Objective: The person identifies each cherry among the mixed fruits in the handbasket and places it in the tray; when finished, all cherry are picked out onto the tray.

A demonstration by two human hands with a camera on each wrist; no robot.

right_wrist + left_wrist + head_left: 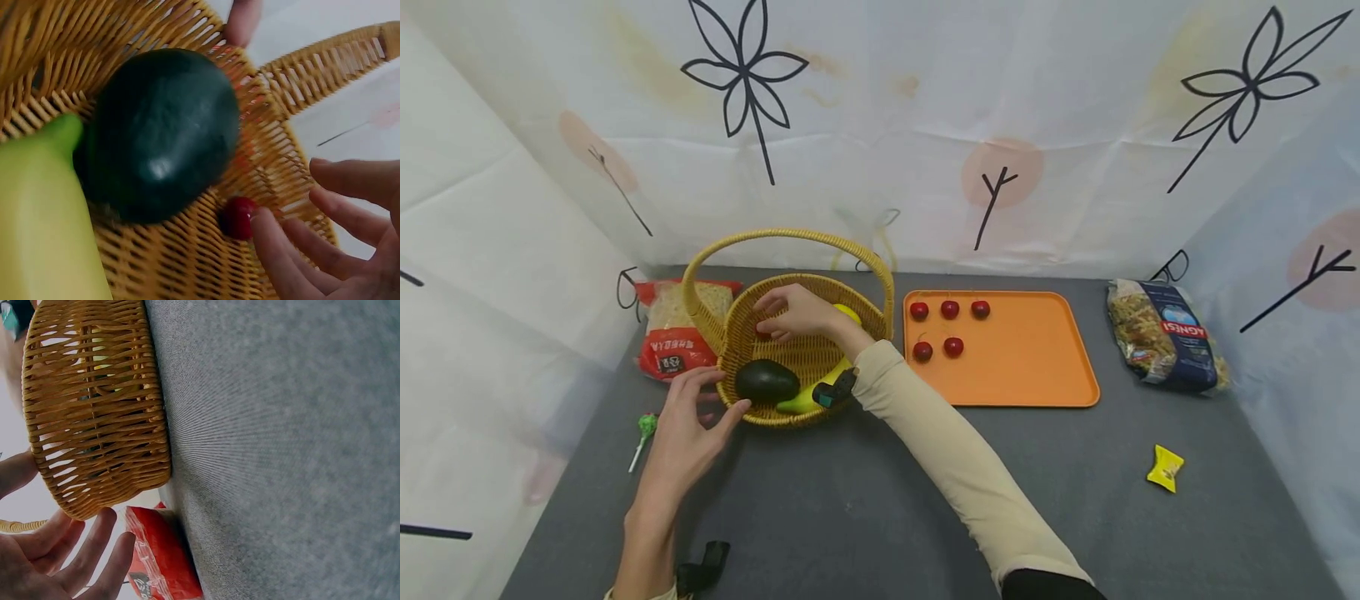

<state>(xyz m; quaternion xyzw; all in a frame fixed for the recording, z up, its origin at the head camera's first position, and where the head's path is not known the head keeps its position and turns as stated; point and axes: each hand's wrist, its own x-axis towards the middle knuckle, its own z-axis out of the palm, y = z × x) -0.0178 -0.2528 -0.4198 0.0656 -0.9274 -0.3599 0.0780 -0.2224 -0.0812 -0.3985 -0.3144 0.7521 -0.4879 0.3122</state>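
Note:
A yellow wicker basket point(812, 354) with a tall handle holds a dark green avocado point(767, 381), a yellow-green banana point(811, 395) and a red cherry point(239, 218). My right hand point(805, 312) reaches inside, fingers spread; one fingertip is at the cherry's side, and whether it touches is hard to tell. The left hand point(688, 433) is at the basket's near left rim, its thumb and fingers point(94, 547) apart and loosely extended beside the wicker. Several more cherries point(953, 347) lie on an orange tray point(1022, 350) right of the basket.
Behind the basket's left side lies a red-and-clear food bag point(673, 350). A green lollipop point(646, 427) is left of my left hand. On the right are a pasta bag point(1165, 337) and a yellow wrapped candy point(1165, 468). Printed fabric walls point(880, 167) enclose the grey table.

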